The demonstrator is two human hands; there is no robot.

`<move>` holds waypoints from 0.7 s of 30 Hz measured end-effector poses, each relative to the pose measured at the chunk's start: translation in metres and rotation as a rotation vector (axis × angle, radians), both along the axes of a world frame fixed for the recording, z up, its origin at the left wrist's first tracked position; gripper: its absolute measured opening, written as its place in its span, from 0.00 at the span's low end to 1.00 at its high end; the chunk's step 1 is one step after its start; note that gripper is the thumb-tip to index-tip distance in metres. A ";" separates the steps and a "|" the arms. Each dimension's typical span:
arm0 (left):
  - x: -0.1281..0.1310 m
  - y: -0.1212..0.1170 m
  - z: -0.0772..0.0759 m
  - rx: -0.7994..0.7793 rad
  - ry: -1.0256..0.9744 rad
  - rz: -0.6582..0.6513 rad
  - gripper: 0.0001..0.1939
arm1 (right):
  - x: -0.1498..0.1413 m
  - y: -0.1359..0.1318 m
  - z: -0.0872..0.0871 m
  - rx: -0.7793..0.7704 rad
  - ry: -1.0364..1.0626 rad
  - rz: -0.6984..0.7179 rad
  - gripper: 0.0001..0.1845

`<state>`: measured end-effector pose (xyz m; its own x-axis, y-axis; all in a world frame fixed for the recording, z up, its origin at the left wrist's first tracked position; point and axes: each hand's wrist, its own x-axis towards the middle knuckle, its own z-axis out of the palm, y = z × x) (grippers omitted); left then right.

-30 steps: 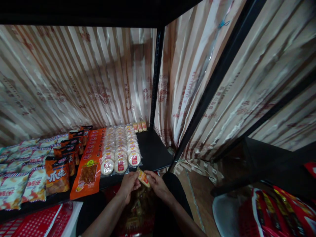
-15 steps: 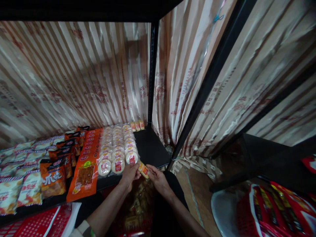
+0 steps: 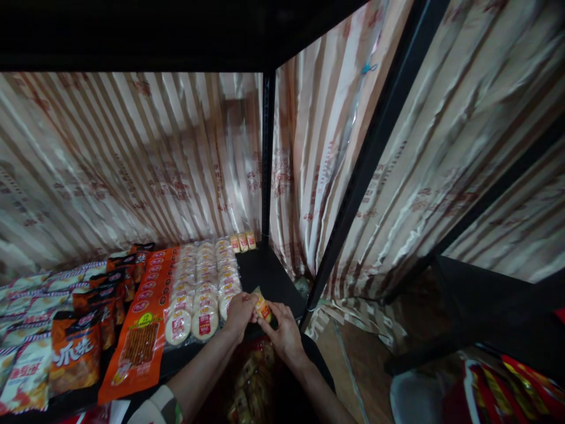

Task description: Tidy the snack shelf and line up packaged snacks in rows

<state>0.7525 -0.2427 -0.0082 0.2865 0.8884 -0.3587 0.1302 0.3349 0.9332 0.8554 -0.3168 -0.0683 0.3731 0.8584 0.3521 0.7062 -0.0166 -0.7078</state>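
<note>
My left hand (image 3: 241, 314) and my right hand (image 3: 283, 330) both pinch one small yellow snack packet (image 3: 263, 306) with a red label. They hold it just over the front right part of the black shelf (image 3: 273, 277). Right beside my left hand lie rows of round white cakes in clear wrap (image 3: 207, 285). At the shelf's back corner stand three more small yellow packets (image 3: 242, 241).
Left of the cakes lie long orange packs (image 3: 143, 330), dark orange bags (image 3: 77, 353) and pale bags (image 3: 26, 365). A bag of yellow packets (image 3: 249, 388) sits below my hands. Black posts (image 3: 362, 171) frame the shelf against a striped curtain (image 3: 132, 165). Red packs (image 3: 521, 388) lie lower right.
Both hands have moved the yellow packet up and forward, from below the shelf's front edge to over the shelf beside the cakes. The view has tilted.
</note>
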 end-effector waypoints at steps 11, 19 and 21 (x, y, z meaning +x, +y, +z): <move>0.036 0.034 -0.008 0.110 0.134 0.023 0.12 | 0.018 0.040 -0.027 0.107 -0.063 -0.126 0.17; 0.052 0.062 -0.021 0.162 0.194 0.067 0.15 | 0.028 0.068 -0.028 0.139 -0.150 -0.177 0.16; 0.055 0.069 -0.023 0.170 0.199 0.077 0.16 | 0.029 0.074 -0.027 0.136 -0.168 -0.182 0.16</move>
<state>0.8076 -0.1739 -0.0308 0.1548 0.9572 -0.2447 0.2968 0.1912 0.9356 0.8841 -0.2429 -0.0954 0.4432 0.7233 0.5295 0.8080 -0.0666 -0.5853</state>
